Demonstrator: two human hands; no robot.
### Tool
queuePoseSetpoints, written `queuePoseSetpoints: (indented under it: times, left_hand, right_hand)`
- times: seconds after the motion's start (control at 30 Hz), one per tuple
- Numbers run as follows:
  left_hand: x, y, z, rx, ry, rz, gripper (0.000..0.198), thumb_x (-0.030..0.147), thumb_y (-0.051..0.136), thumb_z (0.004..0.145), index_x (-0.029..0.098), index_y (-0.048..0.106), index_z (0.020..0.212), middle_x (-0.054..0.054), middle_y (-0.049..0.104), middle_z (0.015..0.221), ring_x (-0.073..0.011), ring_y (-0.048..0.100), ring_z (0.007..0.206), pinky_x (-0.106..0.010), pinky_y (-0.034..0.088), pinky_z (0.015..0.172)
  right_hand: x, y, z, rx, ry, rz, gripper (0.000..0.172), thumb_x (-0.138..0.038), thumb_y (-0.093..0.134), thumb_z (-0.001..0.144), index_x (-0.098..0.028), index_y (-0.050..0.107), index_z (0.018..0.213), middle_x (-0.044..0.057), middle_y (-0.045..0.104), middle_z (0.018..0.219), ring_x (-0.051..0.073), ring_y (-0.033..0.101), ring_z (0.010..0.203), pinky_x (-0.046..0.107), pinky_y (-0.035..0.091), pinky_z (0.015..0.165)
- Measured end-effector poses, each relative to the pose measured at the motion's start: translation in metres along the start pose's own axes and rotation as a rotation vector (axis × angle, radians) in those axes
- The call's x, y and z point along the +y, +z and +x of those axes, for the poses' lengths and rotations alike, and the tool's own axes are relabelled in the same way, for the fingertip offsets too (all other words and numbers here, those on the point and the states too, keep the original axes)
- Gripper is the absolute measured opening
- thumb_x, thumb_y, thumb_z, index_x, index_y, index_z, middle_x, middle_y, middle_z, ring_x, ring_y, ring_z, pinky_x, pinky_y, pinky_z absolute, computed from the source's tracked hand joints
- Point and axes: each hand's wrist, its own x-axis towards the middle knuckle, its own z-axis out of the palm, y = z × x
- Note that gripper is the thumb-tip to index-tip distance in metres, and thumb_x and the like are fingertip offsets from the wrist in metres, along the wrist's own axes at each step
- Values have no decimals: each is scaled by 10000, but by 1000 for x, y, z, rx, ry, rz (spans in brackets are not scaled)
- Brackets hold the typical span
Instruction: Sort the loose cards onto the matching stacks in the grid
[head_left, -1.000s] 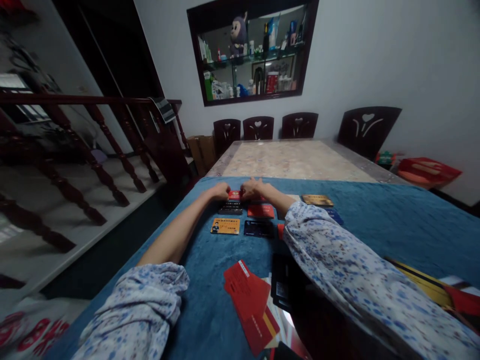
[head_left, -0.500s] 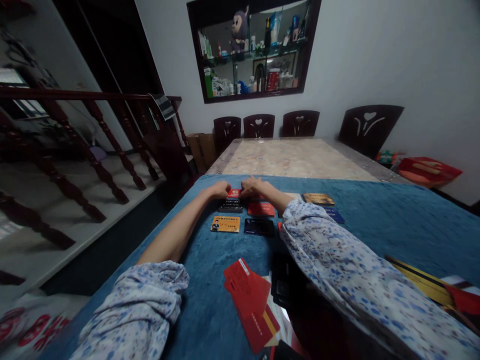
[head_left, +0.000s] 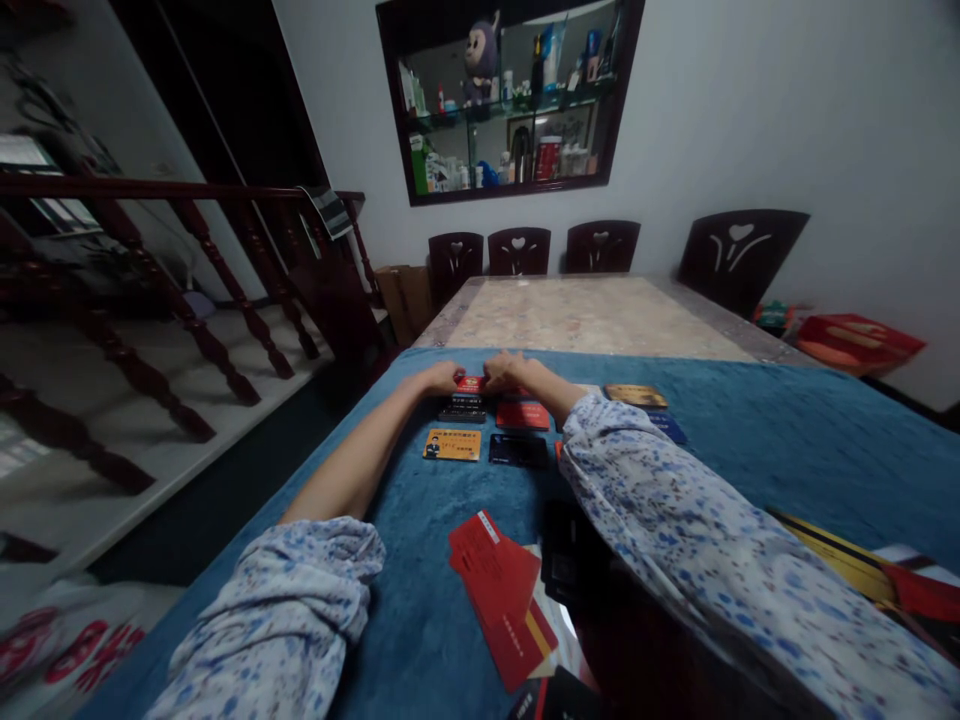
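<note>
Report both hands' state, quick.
Left hand: curled at the left edge of a red rectangular card; grip unclear.
Right hand: curled at its right edge; grip unclear.

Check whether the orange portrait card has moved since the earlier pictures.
No. The orange portrait card lies in the same place relative to the bare tabletop; no shift either way shows.

"What's happening?"
"The left hand [head_left: 441, 378] and right hand [head_left: 508, 371] are touching the little red card [head_left: 471, 384] from both sides."
"And the orange card [head_left: 452, 445]?"
"It's lying nearer than the little red card."
</note>
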Motion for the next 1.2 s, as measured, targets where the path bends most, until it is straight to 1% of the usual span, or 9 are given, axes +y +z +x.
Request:
queuePoseSetpoints:
  times: [0.1, 0.23, 0.4, 0.57, 0.67, 0.93, 1.03, 1.13, 1.2]
  left_hand:
    - [1, -1, -3, 60, -23, 29, 464, 147, 606, 742, 155, 652, 1204, -58, 717, 1054, -195, 631, 932, -230, 465, 798]
    - [3, -2, -13, 168, -46, 98, 477, 105, 583, 753, 164, 654, 1220, -79, 674, 1174, -193, 632, 1005, -227, 471, 867]
    - [11, -2, -34, 272, 8, 124, 446, 74, 565, 745, 171, 683, 1165, -70, 654, 1166, -173, 638, 967, -232, 487, 874]
    - [22, 8, -63, 376, 150, 67, 390, 46, 534, 732, 139, 723, 1061, -88, 649, 1099, -205, 620, 1014, -290, 482, 947]
    - [29, 17, -82, 397, 234, 1, 331, 78, 535, 756, 154, 734, 1009, -75, 643, 1032, -205, 624, 959, -314, 507, 908]
    - [44, 40, -129, 429, 271, -94, 229, 84, 568, 793, 135, 727, 950, -100, 637, 1051, -205, 623, 965, -333, 518, 893]
    - [53, 47, -147, 433, 267, -109, 252, 57, 520, 820, 134, 725, 945, -99, 637, 1030, -189, 628, 918, -329, 527, 865]
    - [64, 54, -165, 433, 266, -118, 254, 49, 520, 826, 154, 721, 941, -91, 637, 1032, -192, 626, 936, -332, 524, 871]
    - [73, 58, -176, 420, 270, -105, 293, 33, 520, 823, 173, 712, 996, -86, 638, 1054, -201, 616, 981, -359, 509, 907]
  right_hand:
    - [2, -4, -4, 11, -18, -21, 402, -384, 666, 757, -191, 724, 1105, 168, 677, 1178, 374, 531, 1179, 504, 435, 952]
    - [6, -11, -14, 38, -60, -38, 428, -401, 638, 790, -199, 700, 1161, 157, 657, 1229, 364, 480, 1230, 512, 400, 977]
    - [7, -18, -34, 86, -150, -46, 362, -348, 608, 831, -210, 708, 1151, 133, 675, 1207, 346, 455, 1227, 510, 365, 969]
    - [0, -18, -64, 197, -231, -56, 284, -221, 574, 822, -207, 738, 1054, 132, 703, 1125, 331, 488, 1158, 444, 356, 894]
    - [-4, -13, -81, 240, -266, -59, 255, -195, 550, 822, -197, 738, 994, 130, 709, 1085, 323, 492, 1133, 424, 338, 858]
    - [-15, -5, -125, 287, -344, -20, 224, -208, 526, 845, -190, 724, 950, 126, 711, 1052, 295, 462, 1095, 387, 299, 813]
    - [-21, -2, -140, 300, -356, -6, 228, -200, 517, 857, -193, 724, 954, 120, 711, 1050, 290, 453, 1094, 386, 295, 806]
    - [-25, 4, -155, 317, -376, 9, 231, -211, 503, 880, -192, 721, 953, 121, 709, 1034, 286, 454, 1075, 386, 292, 804]
    - [-27, 9, -164, 319, -401, 14, 230, -218, 495, 895, -187, 718, 939, 123, 705, 1031, 283, 449, 1077, 383, 286, 802]
